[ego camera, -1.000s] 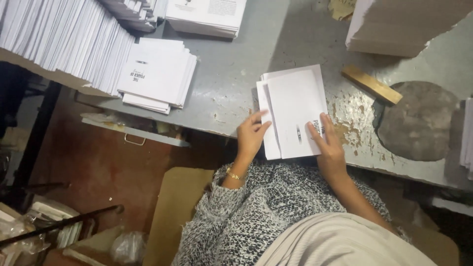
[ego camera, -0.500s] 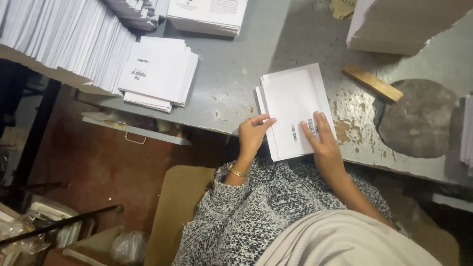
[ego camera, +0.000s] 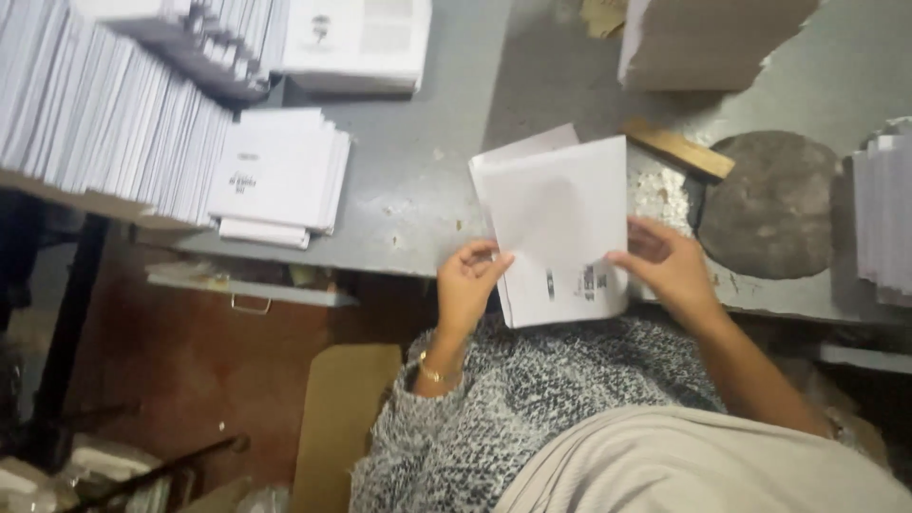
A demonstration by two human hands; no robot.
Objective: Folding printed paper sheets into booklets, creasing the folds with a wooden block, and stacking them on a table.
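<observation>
Forearms reach forward from the lap to the near edge of the scuffed grey metal table (ego camera: 418, 190). The left hand (ego camera: 467, 285) pinches the lower left edge of a thin white paper booklet (ego camera: 560, 223), fingers curled. The right hand (ego camera: 671, 268) grips its right edge, thumb on top. The booklet seems lifted off the table, though blur hides its underside.

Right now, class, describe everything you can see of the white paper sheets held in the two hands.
The white paper sheets look thin and matte, a small fanned set with an under-sheet showing at the top left. Small dark print sits near the lower edge. They tilt over the grey table's front edge. The left hand pinches the lower left edge; the right hand grips the right.
</observation>
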